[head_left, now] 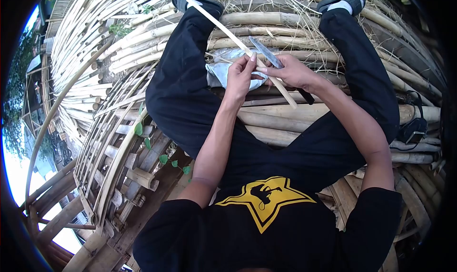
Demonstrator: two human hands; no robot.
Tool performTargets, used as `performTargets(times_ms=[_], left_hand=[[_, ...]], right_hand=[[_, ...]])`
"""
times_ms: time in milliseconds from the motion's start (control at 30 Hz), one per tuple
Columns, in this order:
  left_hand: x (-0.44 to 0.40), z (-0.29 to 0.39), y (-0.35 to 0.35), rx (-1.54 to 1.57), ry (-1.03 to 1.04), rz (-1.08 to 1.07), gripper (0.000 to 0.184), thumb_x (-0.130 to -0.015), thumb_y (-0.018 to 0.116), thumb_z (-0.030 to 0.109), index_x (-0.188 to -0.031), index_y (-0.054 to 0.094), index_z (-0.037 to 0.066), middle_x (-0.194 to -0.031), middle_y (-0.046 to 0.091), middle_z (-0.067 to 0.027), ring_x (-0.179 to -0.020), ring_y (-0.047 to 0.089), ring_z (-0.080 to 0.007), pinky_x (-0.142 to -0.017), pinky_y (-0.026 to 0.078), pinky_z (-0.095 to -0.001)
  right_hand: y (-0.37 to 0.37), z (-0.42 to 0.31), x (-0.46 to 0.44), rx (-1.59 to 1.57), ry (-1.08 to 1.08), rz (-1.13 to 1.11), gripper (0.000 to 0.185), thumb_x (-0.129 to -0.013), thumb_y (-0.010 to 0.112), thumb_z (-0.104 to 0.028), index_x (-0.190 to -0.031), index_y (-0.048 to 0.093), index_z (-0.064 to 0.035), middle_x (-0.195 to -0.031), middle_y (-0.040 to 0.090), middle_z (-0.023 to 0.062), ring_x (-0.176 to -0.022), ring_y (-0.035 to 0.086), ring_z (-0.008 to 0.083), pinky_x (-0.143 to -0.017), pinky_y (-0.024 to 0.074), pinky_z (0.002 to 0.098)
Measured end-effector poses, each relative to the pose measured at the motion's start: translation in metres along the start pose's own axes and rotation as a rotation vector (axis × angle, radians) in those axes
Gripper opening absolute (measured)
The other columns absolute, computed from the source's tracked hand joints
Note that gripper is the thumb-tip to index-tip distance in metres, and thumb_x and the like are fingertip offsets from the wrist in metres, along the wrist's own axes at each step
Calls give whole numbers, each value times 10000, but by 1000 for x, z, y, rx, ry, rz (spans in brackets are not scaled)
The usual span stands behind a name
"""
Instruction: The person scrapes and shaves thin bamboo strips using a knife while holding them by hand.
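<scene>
A long pale bamboo strip runs slantwise from near one shoe down past both hands. My left hand is closed on the strip, with thumb and fingertips pinching it near its lower part. My right hand is wrapped round a knife, its grey blade pointing up and away, its dark handle end showing below the fist. My right thumb reaches over beside the strip, close to my left fingertips. Beneath the hands lies a crumpled light-blue cloth.
I sit on stacked bamboo poles strewn with thin shavings. A woven bamboo frame stands at the left, with a green vine. A black strapped object lies at the right.
</scene>
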State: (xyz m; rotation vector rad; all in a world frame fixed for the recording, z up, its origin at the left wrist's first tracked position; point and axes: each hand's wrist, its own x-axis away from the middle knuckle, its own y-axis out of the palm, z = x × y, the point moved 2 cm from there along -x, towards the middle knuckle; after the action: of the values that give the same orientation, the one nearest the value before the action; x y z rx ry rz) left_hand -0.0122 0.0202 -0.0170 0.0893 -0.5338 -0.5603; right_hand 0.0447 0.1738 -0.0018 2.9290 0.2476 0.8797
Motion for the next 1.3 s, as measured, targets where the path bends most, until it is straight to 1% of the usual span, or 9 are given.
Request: performTargets(times_ms=[100, 167, 400, 467, 567, 600, 1133, 1233, 1300], left_hand=[[7, 8, 4, -38, 64, 38, 289, -965, 545, 282, -878, 616, 16, -732, 618, -15, -619, 560, -69, -539, 482, -213], [24, 38, 2, -756, 136, 258, 298, -962, 553, 270, -855, 638, 5, -649, 572, 14, -557, 503, -50, -495, 409, -191], [148, 197, 49, 343, 564, -921, 751, -935, 433, 564, -979, 608, -165, -579, 590, -157, -416, 534, -150, -393, 433, -307], [169, 210, 57, 521, 665, -736, 455, -1011, 369, 332, -961, 637, -32, -462, 519, -105, -337, 468, -147, -327, 413, -291], [175, 238, 45, 567, 602, -937, 484, -1012, 361, 349, -959, 642, -42, -466, 522, -115, -344, 482, -162, -323, 415, -293], [176, 242, 47, 580, 612, -958, 487, -1011, 361, 351, -958, 642, -43, -466, 523, -116, -344, 483, -163, -323, 415, -294], [168, 253, 57, 786, 725, -1304, 531, -1008, 357, 379, -939, 651, -57, -469, 531, -130, -343, 492, -186, -320, 425, -301], [167, 251, 63, 820, 730, -1389, 539, -1007, 356, 384, -935, 653, -59, -470, 532, -133, -343, 494, -191, -319, 427, -302], [165, 250, 66, 852, 736, -1441, 544, -1007, 355, 388, -933, 654, -61, -470, 533, -135, -343, 495, -194, -319, 428, -303]], right_hand=[[1, 7, -5, -54, -64, -6, 248, -881, 659, -279, -857, 655, -32, -636, 617, 7, -572, 514, 64, -542, 399, 263], [-3, 6, -6, 5, -54, 61, 228, -900, 648, -256, -846, 599, -40, -641, 590, 3, -571, 536, 43, -505, 386, 196], [-13, 6, -6, 43, 8, 205, 282, -892, 629, -286, -757, 620, -38, -651, 609, 10, -597, 510, 85, -593, 405, 274], [-13, 10, -10, 51, 20, 184, 309, -889, 631, -306, -724, 623, -46, -656, 611, 13, -619, 507, 86, -611, 402, 275], [-9, 6, -7, 77, -10, 187, 315, -886, 634, -312, -716, 627, -47, -643, 594, 10, -611, 487, 87, -606, 393, 283], [-9, 4, -7, 84, -14, 148, 257, -915, 612, -286, -828, 590, -46, -644, 579, -17, -497, 442, 32, -451, 330, 213], [-5, -2, -1, 2, 11, 129, 236, -900, 640, -281, -827, 589, -63, -640, 580, -23, -474, 438, 29, -413, 317, 203], [-1, -4, 1, -28, 65, 132, 276, -885, 652, -303, -843, 626, -31, -655, 622, 14, -581, 501, 70, -550, 384, 268], [0, -1, 0, -27, 36, 149, 242, -899, 642, -291, -829, 594, -64, -632, 580, -20, -490, 465, 32, -420, 331, 208]])
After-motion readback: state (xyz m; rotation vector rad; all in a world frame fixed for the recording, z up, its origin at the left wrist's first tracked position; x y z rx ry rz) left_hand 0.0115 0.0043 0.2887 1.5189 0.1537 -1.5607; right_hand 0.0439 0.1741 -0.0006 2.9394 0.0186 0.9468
